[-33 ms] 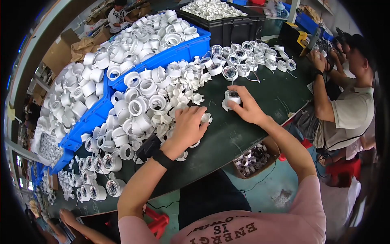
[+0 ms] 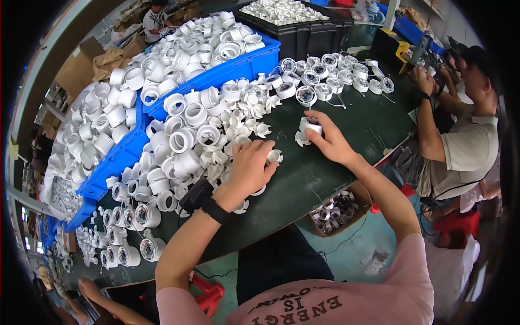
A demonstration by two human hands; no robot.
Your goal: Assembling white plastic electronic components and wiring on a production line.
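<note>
My right hand [image 2: 329, 135] is closed round a small white round housing [image 2: 310, 125], thumb on the near side. A pronged white part [image 2: 302, 140] shows at the housing's lower left, touching it; whether the two are joined I cannot tell. My left hand [image 2: 250, 167] rests over the edge of a heap of small white pronged cups [image 2: 246, 127], fingers bent and thumb apart. One white cup [image 2: 275, 157] lies beside its fingertips. White ring-shaped housings [image 2: 184, 140] are heaped to its left.
Blue bins [image 2: 216, 76] piled with white housings stand at the left and back, beside a black crate [image 2: 303, 40]. Finished-looking round units [image 2: 306, 96] with wires sit at the back of the dark green table [image 2: 346, 146]. A co-worker [image 2: 460, 135] sits at the right.
In my right hand the white housing has tilted, and its dark top face shows less. My left hand stays in almost the same place.
</note>
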